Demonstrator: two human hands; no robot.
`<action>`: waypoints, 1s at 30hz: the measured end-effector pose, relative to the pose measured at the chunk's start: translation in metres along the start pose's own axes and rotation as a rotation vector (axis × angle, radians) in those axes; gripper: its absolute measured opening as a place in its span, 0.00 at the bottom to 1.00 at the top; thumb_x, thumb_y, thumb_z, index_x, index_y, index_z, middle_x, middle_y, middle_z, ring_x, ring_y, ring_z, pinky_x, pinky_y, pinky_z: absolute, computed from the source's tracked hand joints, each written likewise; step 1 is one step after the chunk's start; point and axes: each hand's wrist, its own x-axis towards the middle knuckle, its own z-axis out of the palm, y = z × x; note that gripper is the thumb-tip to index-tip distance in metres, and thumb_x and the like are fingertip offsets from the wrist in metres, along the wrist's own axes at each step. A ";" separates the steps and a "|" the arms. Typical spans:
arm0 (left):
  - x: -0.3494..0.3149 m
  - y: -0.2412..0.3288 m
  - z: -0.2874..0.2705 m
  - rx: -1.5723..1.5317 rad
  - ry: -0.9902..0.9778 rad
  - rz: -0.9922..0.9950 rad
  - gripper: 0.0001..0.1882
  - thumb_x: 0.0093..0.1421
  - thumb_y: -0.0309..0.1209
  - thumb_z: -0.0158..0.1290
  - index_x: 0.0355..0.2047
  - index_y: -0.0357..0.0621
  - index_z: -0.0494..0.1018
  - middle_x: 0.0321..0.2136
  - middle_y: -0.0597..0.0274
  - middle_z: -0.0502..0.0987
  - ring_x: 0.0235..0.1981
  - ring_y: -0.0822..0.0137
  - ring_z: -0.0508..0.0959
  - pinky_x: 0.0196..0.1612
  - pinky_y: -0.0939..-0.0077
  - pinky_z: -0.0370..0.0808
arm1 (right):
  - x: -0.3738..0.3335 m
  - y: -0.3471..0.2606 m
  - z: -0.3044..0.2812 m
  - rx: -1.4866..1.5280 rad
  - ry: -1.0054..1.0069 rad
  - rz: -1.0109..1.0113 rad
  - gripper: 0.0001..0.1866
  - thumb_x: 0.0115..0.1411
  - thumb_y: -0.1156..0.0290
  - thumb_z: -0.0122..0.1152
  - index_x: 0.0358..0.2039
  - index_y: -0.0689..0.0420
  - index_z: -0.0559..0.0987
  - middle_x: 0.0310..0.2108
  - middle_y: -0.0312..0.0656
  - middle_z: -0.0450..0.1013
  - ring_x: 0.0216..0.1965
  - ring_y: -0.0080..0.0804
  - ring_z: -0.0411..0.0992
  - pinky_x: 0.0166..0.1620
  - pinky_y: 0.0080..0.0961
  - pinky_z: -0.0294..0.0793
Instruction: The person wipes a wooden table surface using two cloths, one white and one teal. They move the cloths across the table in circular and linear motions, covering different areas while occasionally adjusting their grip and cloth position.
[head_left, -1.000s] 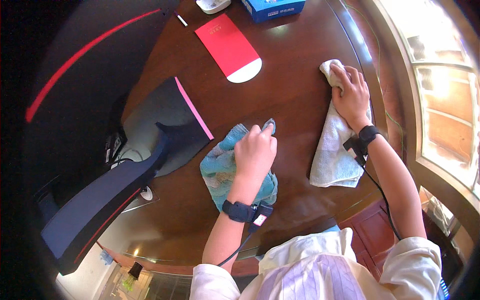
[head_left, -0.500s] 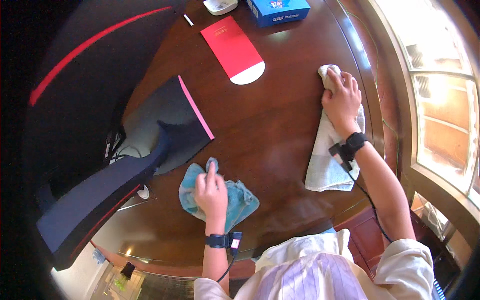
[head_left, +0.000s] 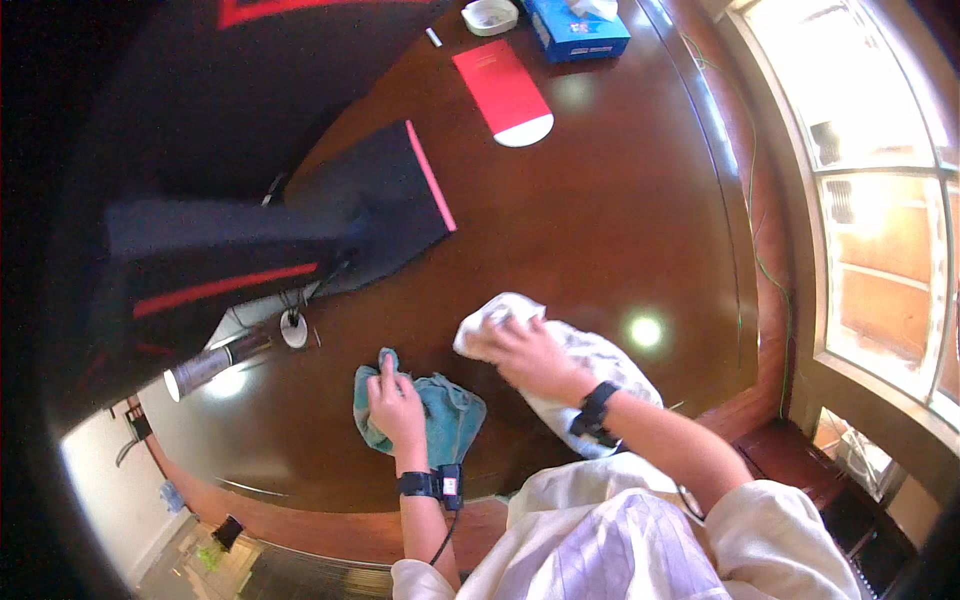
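Cloth of rumpled teal terry (head_left: 452, 415) lies under our left hand (head_left: 396, 408), whether pinched we cannot tell; our right hand (head_left: 535, 358), blurred, seems spread over a long white fabric towel (head_left: 612, 372), both on the glossy brown wooden table (head_left: 620, 210).

Two cloths (head_left: 455, 412) (head_left: 612, 370), two wristbands (head_left: 420, 484) (head_left: 598, 405), one envelope (head_left: 501, 87), one tissue box (head_left: 583, 46).

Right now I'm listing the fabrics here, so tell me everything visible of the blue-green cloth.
The blue-green cloth looks soft and towel-like. It lies rumpled on the glossy brown table, toward the near edge, left of and apart from the white cloth. The left hand lies over its left part, index finger extended toward a small bunched tip at the far end. Whether it is gripped or just pressed is unclear.
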 end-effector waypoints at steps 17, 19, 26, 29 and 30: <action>-0.042 -0.264 -0.058 0.060 0.218 -0.328 0.17 0.62 0.26 0.52 0.51 0.49 0.78 0.37 0.53 0.77 0.37 0.49 0.79 0.39 0.59 0.78 | -0.148 0.165 -0.020 -0.277 0.280 1.276 0.30 0.63 0.62 0.52 0.66 0.48 0.65 0.58 0.50 0.66 0.59 0.53 0.64 0.61 0.45 0.65; -0.035 -0.271 -0.056 0.102 0.240 -0.256 0.17 0.61 0.25 0.52 0.50 0.48 0.78 0.35 0.54 0.77 0.36 0.50 0.80 0.37 0.60 0.78 | -0.098 0.197 -0.033 -0.357 0.267 1.126 0.28 0.64 0.62 0.51 0.66 0.45 0.65 0.55 0.50 0.69 0.56 0.52 0.68 0.60 0.46 0.65; -0.027 -0.282 -0.050 -0.006 0.281 -0.192 0.17 0.59 0.21 0.53 0.48 0.49 0.79 0.31 0.57 0.75 0.30 0.54 0.78 0.32 0.62 0.76 | 0.107 0.133 -0.015 -0.206 0.391 0.529 0.24 0.57 0.68 0.59 0.56 0.45 0.77 0.55 0.46 0.68 0.55 0.50 0.68 0.55 0.43 0.73; -0.024 -0.283 -0.050 -0.034 0.303 -0.142 0.17 0.58 0.20 0.53 0.47 0.48 0.80 0.31 0.58 0.75 0.29 0.55 0.78 0.31 0.63 0.76 | 0.103 0.035 0.005 -0.122 0.384 0.607 0.27 0.55 0.68 0.60 0.58 0.45 0.74 0.57 0.51 0.66 0.59 0.54 0.64 0.59 0.45 0.69; -0.023 -0.284 -0.051 -0.027 0.286 -0.133 0.17 0.58 0.20 0.53 0.47 0.48 0.80 0.31 0.58 0.75 0.29 0.55 0.78 0.31 0.63 0.76 | 0.093 0.010 0.005 -0.119 0.355 0.550 0.29 0.55 0.70 0.61 0.59 0.45 0.72 0.59 0.51 0.65 0.60 0.55 0.63 0.59 0.46 0.69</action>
